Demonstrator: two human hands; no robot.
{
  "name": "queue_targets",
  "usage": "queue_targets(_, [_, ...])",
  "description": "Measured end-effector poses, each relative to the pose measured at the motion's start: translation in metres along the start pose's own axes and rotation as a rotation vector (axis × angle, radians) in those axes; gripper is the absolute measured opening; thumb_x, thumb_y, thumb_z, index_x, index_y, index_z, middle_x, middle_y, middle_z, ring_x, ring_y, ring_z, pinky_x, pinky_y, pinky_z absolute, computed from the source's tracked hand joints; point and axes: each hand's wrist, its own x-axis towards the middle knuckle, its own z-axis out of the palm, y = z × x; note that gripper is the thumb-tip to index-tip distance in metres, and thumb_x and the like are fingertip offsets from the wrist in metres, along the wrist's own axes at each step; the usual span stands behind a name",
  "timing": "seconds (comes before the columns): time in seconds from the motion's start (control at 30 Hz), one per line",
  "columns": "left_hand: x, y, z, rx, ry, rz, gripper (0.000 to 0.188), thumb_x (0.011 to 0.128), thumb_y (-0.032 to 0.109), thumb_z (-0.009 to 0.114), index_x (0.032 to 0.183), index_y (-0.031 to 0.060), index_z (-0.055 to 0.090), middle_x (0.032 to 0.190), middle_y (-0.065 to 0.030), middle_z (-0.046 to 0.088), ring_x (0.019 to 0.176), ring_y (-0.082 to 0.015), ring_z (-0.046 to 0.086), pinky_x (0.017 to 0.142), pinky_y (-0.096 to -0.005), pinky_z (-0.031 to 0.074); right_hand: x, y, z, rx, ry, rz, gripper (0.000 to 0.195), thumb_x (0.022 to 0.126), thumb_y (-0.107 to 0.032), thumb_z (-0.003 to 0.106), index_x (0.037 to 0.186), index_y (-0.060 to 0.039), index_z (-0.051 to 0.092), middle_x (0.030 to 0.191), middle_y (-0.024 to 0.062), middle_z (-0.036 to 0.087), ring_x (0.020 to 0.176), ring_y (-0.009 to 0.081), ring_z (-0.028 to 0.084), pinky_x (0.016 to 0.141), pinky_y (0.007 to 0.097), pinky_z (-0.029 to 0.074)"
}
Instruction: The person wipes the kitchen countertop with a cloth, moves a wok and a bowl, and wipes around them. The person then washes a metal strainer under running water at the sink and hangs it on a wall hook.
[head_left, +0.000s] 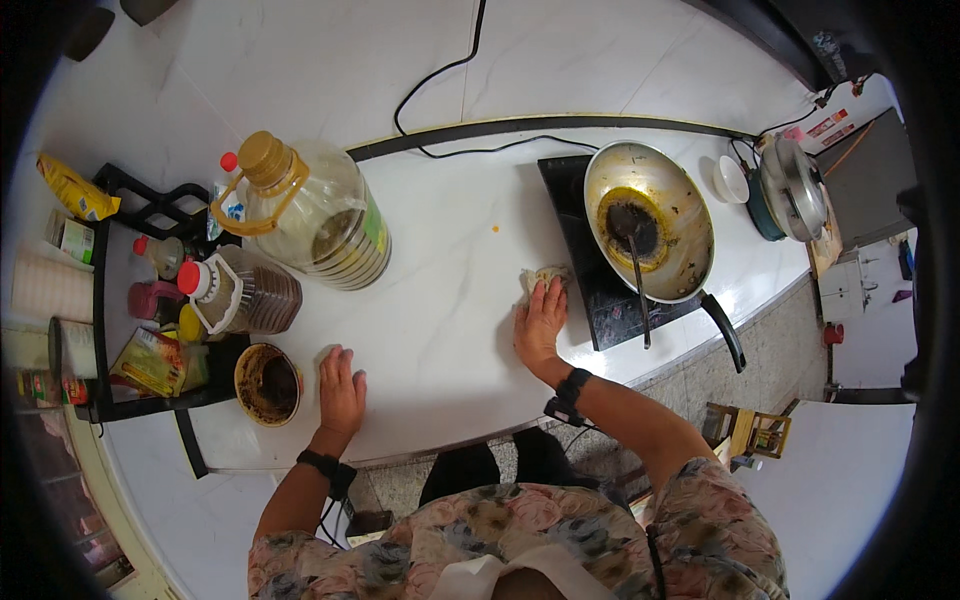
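Observation:
My right hand (541, 322) presses a crumpled cloth (546, 278) onto the white countertop (442, 330), just left of a black induction cooktop (559, 202). Flat on the counter, my left hand (342, 390) holds nothing, its fingers slightly apart. Beside it stands a bowl (268, 385) with dark brown residue inside. A steel wok (679, 225) sits tilted on the cooktop, with dark oily residue in its bottom. The handle of a metal utensil (640, 292) leans over the wok's near rim. A small orange speck (496, 229) lies on the counter.
A large oil jug (330, 217) and a red-capped plastic jug (255, 289) stand left, by a black rack (105, 300) of jars and packets. The wok's black handle (724, 334) juts past the front edge. Right are a white bowl (730, 180) and a lidded pot (791, 187). A black cord (420, 86) runs behind.

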Motion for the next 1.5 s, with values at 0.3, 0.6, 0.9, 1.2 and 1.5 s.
queue_targets(0.3, [0.014, -0.014, 0.013, 0.092, 0.02, 0.044, 0.055, 0.084, 0.01, 0.064, 0.136, -0.0021, 0.049, 0.137, -0.0218, 0.047, 0.126, -0.0416, 0.044, 0.11, -0.0534, 0.034, 0.121, -0.046, 0.053, -0.104, 0.136, 0.311, 0.074, 0.086, -0.023, 0.07, 0.145, 0.0009, 0.033, 0.157, 0.027, 0.02, 0.144, 0.0479, 0.02, 0.112, 0.0599, 0.023])
queue_targets(0.6, [0.008, -0.023, 0.016, 0.104, -0.055, -0.007, 0.061, 0.083, 0.015, 0.065, 0.14, 0.0025, 0.048, 0.143, -0.0188, 0.044, 0.13, -0.0388, 0.042, 0.111, -0.0504, 0.034, 0.27, -0.074, 0.079, -0.061, 0.273, 0.434, 0.073, 0.087, -0.022, 0.066, 0.144, 0.0088, 0.032, 0.157, 0.0321, 0.02, 0.144, 0.05, 0.023, 0.117, 0.0578, 0.021])
queue_targets(0.9, [0.01, -0.02, 0.01, 0.107, -0.057, -0.007, 0.058, 0.083, 0.018, 0.065, 0.137, 0.0028, 0.051, 0.141, -0.0179, 0.047, 0.127, -0.0371, 0.046, 0.108, -0.0498, 0.037, 0.339, -0.034, 0.108, -0.178, 0.358, 0.29, 0.054, 0.086, -0.029, 0.066, 0.131, -0.0014, 0.052, 0.146, 0.0214, 0.041, 0.132, 0.0439, 0.038, 0.109, 0.0546, 0.033])
queue_targets(1.2, [0.012, -0.017, 0.01, 0.163, -0.06, 0.019, 0.058, 0.083, 0.017, 0.065, 0.137, 0.0002, 0.05, 0.14, -0.0189, 0.047, 0.126, -0.0384, 0.046, 0.107, -0.0504, 0.038, 0.272, -0.107, 0.143, 0.149, 0.306, -0.422, 0.052, 0.074, -0.002, 0.062, 0.126, 0.0022, 0.059, 0.137, 0.0249, 0.052, 0.123, 0.045, 0.049, 0.099, 0.0539, 0.042])
queue_targets(1.5, [0.013, -0.017, 0.008, 0.155, -0.04, 0.059, 0.058, 0.084, 0.017, 0.063, 0.138, -0.0002, 0.049, 0.14, -0.0195, 0.047, 0.125, -0.0397, 0.047, 0.107, -0.0513, 0.037, 0.271, -0.182, 0.153, 0.539, -0.274, -0.851, 0.05, 0.071, 0.006, 0.062, 0.117, -0.0081, 0.072, 0.14, 0.0129, 0.058, 0.132, 0.035, 0.05, 0.112, 0.0413, 0.039])
